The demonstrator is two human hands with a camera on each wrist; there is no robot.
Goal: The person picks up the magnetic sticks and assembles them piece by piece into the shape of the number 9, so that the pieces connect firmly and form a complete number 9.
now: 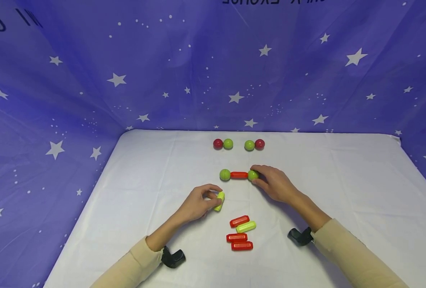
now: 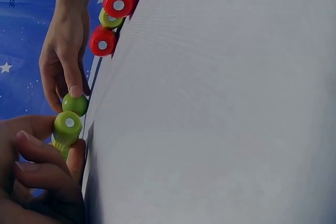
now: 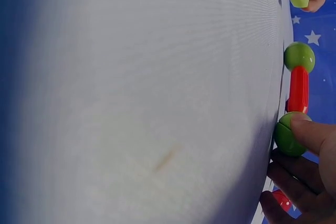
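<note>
On the white tabletop (image 1: pixel 313 168), a red rod (image 1: pixel 239 175) is set between a left green ball (image 1: pixel 225 175) and a right green ball (image 1: pixel 251 175), the latter pinched by the right hand (image 1: pixel 275 185); on the near side, a yellow-green rod (image 1: pixel 219 200) is gripped by the left hand (image 1: pixel 198 202).

Left hand (image 1: pixel 198 202) pinches yellow rod (image 1: pixel 221 197), right hand (image 1: pixel 276 185) green ball (image 1: pixel 251 175).

In the head view we see a person's left sleeve (image 1: pixel 130 265), plain beige, at bottom left of centre, and a matching right sleeve (image 1: pixel 353 258) at lower right. At each cuff (image 1: pixel 152 250) we see a black fitting (image 1: pixel 174 259), bent like an elbow with a rounded end. The left hand (image 1: pixel 198 202) and right hand (image 1: pixel 277 185), mid-frame, are bare.
</note>
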